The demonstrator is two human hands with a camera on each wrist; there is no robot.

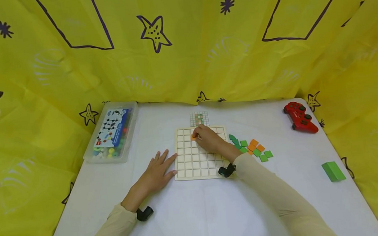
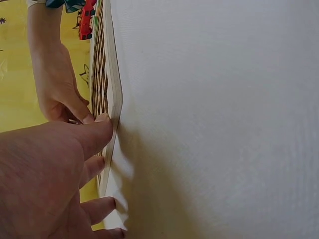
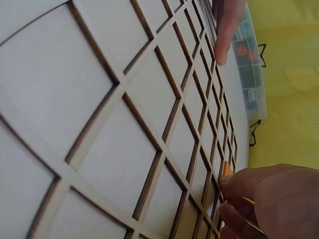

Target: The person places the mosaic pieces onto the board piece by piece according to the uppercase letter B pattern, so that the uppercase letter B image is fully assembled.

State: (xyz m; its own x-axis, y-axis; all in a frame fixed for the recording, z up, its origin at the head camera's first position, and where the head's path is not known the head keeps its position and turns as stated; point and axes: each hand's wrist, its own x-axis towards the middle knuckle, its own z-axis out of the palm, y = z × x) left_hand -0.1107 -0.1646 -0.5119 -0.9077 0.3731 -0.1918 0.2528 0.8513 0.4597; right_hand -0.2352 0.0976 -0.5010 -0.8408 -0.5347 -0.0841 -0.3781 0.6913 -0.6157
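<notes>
A pale wooden grid board (image 1: 188, 165) lies flat on the white table, its square cells edged by raised strips. In an upper-row cell sits an orange square tile (image 1: 193, 137), pinched at its near edge by the fingertips of my right hand (image 1: 209, 139). The right wrist view shows only a corner of that tile (image 3: 228, 169) beyond the fingertips. My left hand (image 1: 156, 173) rests with spread fingers on the table, its thumb and a finger touching the board's left edge. Just behind the board is a small printed grid card (image 1: 199, 118), partly coloured green and orange.
Right of the board lie several loose green square tiles (image 1: 264, 158), orange tiles (image 1: 254, 142) and dark green curved pieces (image 1: 232, 137). A clear plastic box (image 1: 112, 131) stands at back left, a red game controller (image 1: 301, 117) at back right, and a green block (image 1: 333, 171) near the right edge.
</notes>
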